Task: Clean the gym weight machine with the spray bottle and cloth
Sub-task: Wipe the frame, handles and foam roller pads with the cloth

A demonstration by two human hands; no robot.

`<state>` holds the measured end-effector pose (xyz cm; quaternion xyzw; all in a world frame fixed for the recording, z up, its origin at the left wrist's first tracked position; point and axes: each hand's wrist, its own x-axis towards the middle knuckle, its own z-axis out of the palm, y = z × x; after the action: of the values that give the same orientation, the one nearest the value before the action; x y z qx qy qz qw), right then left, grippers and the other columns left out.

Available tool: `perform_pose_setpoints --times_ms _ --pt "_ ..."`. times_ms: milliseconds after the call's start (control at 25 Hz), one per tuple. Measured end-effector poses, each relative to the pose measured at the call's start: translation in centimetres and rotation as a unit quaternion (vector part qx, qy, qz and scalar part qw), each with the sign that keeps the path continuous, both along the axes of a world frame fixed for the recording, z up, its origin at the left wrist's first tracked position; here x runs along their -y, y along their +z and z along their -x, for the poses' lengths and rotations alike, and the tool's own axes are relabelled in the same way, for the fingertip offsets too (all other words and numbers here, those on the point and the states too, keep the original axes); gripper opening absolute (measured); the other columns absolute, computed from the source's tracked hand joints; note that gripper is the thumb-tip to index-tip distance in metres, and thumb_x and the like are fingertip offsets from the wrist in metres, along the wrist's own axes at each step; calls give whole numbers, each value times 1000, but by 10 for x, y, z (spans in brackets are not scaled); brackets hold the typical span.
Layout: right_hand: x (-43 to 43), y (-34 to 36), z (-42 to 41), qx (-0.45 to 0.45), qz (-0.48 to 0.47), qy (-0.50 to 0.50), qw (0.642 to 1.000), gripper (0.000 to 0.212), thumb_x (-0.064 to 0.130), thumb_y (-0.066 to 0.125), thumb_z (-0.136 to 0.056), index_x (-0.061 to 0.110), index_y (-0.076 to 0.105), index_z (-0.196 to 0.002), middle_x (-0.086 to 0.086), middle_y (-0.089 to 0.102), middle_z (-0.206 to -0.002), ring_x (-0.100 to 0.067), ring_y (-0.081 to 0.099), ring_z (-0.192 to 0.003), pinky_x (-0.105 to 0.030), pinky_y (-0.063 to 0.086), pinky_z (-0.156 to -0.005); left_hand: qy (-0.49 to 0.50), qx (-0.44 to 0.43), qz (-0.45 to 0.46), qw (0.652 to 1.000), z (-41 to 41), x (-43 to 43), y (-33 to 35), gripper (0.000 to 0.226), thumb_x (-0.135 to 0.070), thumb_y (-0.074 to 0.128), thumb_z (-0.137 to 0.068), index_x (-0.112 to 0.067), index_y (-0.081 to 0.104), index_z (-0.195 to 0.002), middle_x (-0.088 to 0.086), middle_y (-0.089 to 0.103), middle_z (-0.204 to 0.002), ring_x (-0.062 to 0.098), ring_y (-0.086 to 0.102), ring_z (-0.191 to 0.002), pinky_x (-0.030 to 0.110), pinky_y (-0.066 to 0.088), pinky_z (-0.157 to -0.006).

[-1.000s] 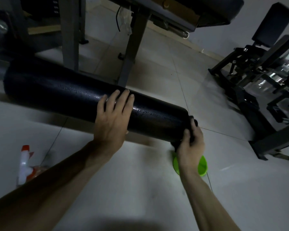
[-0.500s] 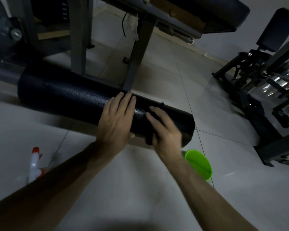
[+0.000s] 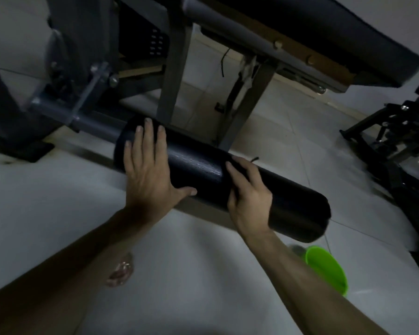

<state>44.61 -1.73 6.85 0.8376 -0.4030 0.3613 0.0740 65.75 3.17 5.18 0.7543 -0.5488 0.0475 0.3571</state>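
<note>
Roller pad (image 3: pixel 203 165) of the weight machine: black and cylindrical, lying at a slant from far left to near right above the tiled floor (image 3: pixel 203 281). Its far-left end is carried on a grey steel bar (image 3: pixel 94 122).

Both hands are on the pad. The left hand (image 3: pixel 148 175) is at its left end and the right hand (image 3: pixel 249 197) is past its middle. A bare stretch of pad shows between them.

Left hand: released, fingers straight and slightly spread, lying flat over the top of the pad. The thumb is splayed along the near side. It holds nothing.

Right hand: fingers bent over the top of the pad, thumb on the near side, grasping a dark cloth (image 3: pixel 253 159) against the surface. The cloth is barely distinguishable from the black pad. Only a small dark tip shows past the knuckles.

Spray bottle (image 3: pixel 121 272): on the floor near the left forearm, well apart from both hands, blurred and partly hidden by the arm. Only a pale pinkish part is visible.

Other items: a green bowl (image 3: pixel 324 269) sits on the floor below the pad's right end, beside the right forearm. Grey frame legs (image 3: pixel 172 76) and a dark bench pad (image 3: pixel 324 32) stand beyond the roller. A second machine (image 3: pixel 397 146) stands at far right.
</note>
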Motion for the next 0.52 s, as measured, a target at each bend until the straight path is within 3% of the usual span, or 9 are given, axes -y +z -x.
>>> perform_pose_setpoints --times_ms 80,160,280,360,400,520 --pt "3 1 -44 -41 -4 46 998 50 -7 63 -83 5 67 -132 -14 58 -143 -27 61 -125 -37 55 -101 32 -85 7 996 -17 -6 -5 156 -63 92 -46 -10 2 -162 13 0 -170 32 2 -157 54 11 -125" --pt "6 4 -84 -65 -4 86 994 50 -4 66 -83 7 67 -133 -13 58 -143 -28 61 -125 -39 57 -96 42 -190 19 981 -28 -14 -12 153 -56 96 -47 -13 5 -162 12 10 -169 30 13 -155 49 24 -123" --pt "8 10 -151 -89 13 161 983 52 1 70 -85 11 66 -136 -11 59 -142 -28 59 -130 -39 58 -93 -17 -296 85 951 -51 -22 -25 105 -37 93 -66 -22 35 -153 0 45 -149 8 44 -133 20 45 -101" --pt "10 18 -185 -105 0 195 975 53 2 66 -89 10 61 -141 -10 58 -145 -28 54 -136 -40 56 -99 -50 -304 115 945 -68 -22 -28 69 -28 85 -80 -26 51 -141 -11 57 -135 -6 52 -120 23 51 -98" --pt "12 21 -192 -119 -10 205 972 54 2 64 -89 10 60 -142 -9 56 -148 -27 52 -139 -42 54 -103 -57 -314 114 941 -74 -22 -27 63 -25 83 -83 -27 53 -138 -15 58 -132 -7 53 -118 28 52 -101" --pt "19 25 -164 -166 2 219 961 45 5 59 -94 8 62 -139 -10 54 -150 -28 49 -142 -42 49 -109 -70 -369 91 922 -77 -19 -28 72 -20 84 -80 -29 51 -143 -7 54 -138 8 55 -125 36 52 -104"
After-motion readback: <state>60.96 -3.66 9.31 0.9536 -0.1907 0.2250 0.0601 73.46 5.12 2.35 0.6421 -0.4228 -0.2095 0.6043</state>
